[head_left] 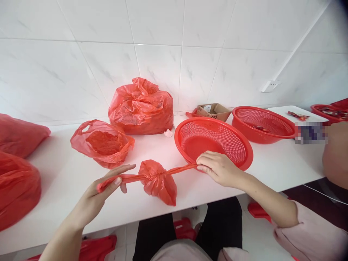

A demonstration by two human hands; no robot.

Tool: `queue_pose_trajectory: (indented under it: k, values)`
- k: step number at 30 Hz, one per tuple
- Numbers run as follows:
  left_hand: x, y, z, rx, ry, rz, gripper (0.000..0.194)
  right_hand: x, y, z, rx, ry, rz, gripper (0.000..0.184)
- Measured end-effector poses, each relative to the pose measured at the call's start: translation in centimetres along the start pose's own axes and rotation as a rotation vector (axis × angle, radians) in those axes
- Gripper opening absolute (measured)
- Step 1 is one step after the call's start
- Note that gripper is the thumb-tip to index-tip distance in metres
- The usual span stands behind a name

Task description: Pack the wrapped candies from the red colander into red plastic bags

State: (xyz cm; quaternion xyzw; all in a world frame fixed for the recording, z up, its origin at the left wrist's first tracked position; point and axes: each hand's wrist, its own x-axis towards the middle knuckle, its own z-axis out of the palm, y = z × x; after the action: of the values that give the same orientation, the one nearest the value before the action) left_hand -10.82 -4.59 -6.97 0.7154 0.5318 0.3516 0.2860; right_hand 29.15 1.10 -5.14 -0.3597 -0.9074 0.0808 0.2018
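A small red plastic bag (159, 183) lies near the table's front edge, its two handles drawn out sideways from a knot at its middle. My left hand (102, 194) pinches the twisted left handle between thumb and fingers, with some fingers stretched out. The right handle runs taut to my right hand (217, 168), whose fingers are closed on its end. That hand is just in front of a red perforated basket (185, 136). What the bag contains is hidden by the plastic.
An open red bag (106, 145) and a large full red bag (141, 108) stand behind. More red bags (17, 188) are at left. A cardboard box (214, 110), another red basket (261, 125) and a white board (296, 113) stand at right. Another person's arm (335, 156) shows far right.
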Motion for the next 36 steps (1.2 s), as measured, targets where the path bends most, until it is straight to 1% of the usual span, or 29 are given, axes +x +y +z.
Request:
queue_pose_trajectory:
  k: [2, 3, 4, 6, 8, 10, 12, 13, 15, 16, 18, 20, 21, 22, 23, 24, 26, 27, 29, 31, 33, 35, 36]
  values:
    - [0.6, 1.0, 0.6, -0.188, -0.069, 0.008, 0.034, 0.9, -0.8, -0.9, 0.216, -0.035, 0.135, 0.023]
    - [1.2, 1.7, 1.1, -0.289, -0.088, 0.026, 0.036, 1.6, -1.5, -1.4, 0.346, -0.022, 0.175, 0.023]
    - [1.9, 2.6, 1.8, -0.388, -0.103, 0.042, 0.039, 2.5, -2.3, -1.8, 0.470, 0.013, 0.190, 0.021]
    - [3.3, 4.6, 3.6, -0.548, -0.126, 0.042, 0.041, 4.5, -4.1, -2.5, 0.633, 0.114, 0.156, 0.018]
    - [4.4, 6.3, 5.5, -0.604, -0.177, 0.000, 0.036, 6.5, -5.8, -2.8, 0.661, 0.179, 0.090, 0.013]
    - [4.9, 7.5, 7.1, -0.614, -0.278, -0.043, 0.032, 8.3, -7.0, -2.5, 0.620, 0.173, 0.044, 0.012]
    - [5.1, 8.1, 8.4, -0.634, -0.365, -0.082, 0.030, 9.7, -7.8, -1.7, 0.600, 0.152, 0.019, 0.014]
    - [5.1, 8.2, 8.8, -0.643, -0.375, -0.104, 0.030, 10.2, -7.9, -1.2, 0.616, 0.152, 0.012, 0.015]
    - [5.2, 8.1, 9.4, -0.639, -0.328, -0.144, 0.031, 10.6, -7.9, -0.1, 0.694, 0.178, 0.005, 0.012]
    - [5.2, 7.9, 9.6, -0.625, -0.285, -0.157, 0.032, 10.6, -7.7, 0.4, 0.727, 0.196, 0.008, 0.011]
    - [5.3, 7.5, 9.7, -0.598, -0.183, -0.157, 0.038, 10.0, -7.1, 1.3, 0.720, 0.200, 0.045, 0.018]
    - [5.4, 7.0, 9.7, -0.584, -0.091, -0.140, 0.045, 9.1, -6.4, 1.8, 0.642, 0.118, 0.119, 0.021]
    - [5.5, 6.9, 9.7, -0.585, -0.058, -0.136, 0.045, 8.6, -6.1, 1.8, 0.607, 0.078, 0.162, 0.020]
    - [5.5, 6.7, 9.7, -0.598, -0.030, -0.138, 0.042, 8.1, -5.9, 1.7, 0.588, 0.065, 0.204, 0.019]
    - [5.5, 6.6, 9.8, -0.616, -0.010, -0.146, 0.038, 7.5, -5.8, 1.5, 0.586, 0.085, 0.242, 0.016]
    - [5.5, 6.5, 9.8, -0.632, 0.005, -0.158, 0.034, 7.0, -5.9, 1.2, 0.599, 0.135, 0.273, 0.013]
    - [5.4, 6.5, 9.8, -0.638, 0.025, -0.182, 0.036, 5.9, -6.4, 0.8, 0.630, 0.250, 0.306, 0.009]
    - [5.3, 6.5, 9.7, -0.617, 0.035, -0.185, 0.037, 5.3, -6.8, 0.9, 0.642, 0.285, 0.311, 0.008]
    - [5.0, 6.4, 9.3, -0.528, 0.051, -0.163, 0.033, 3.8, -7.8, 1.6, 0.671, 0.308, 0.326, 0.009]
    - [4.6, 6.2, 8.8, -0.412, 0.052, -0.096, 0.024, 2.3, -8.5, 3.0, 0.709, 0.284, 0.366, 0.011]
    - [4.4, 5.9, 8.3, -0.291, 0.029, 0.010, 0.016, 1.3, -8.8, 4.5, 0.711, 0.220, 0.403, 0.014]
    - [4.2, 5.7, 8.0, -0.131, 0.028, 0.169, 0.008, 1.1, -8.6, 5.3, 0.627, 0.203, 0.381, 0.017]
    - [4.2, 5.6, 7.9, -0.037, 0.034, 0.260, 0.006, 1.3, -8.3, 5.5, 0.567, 0.231, 0.346, 0.020]
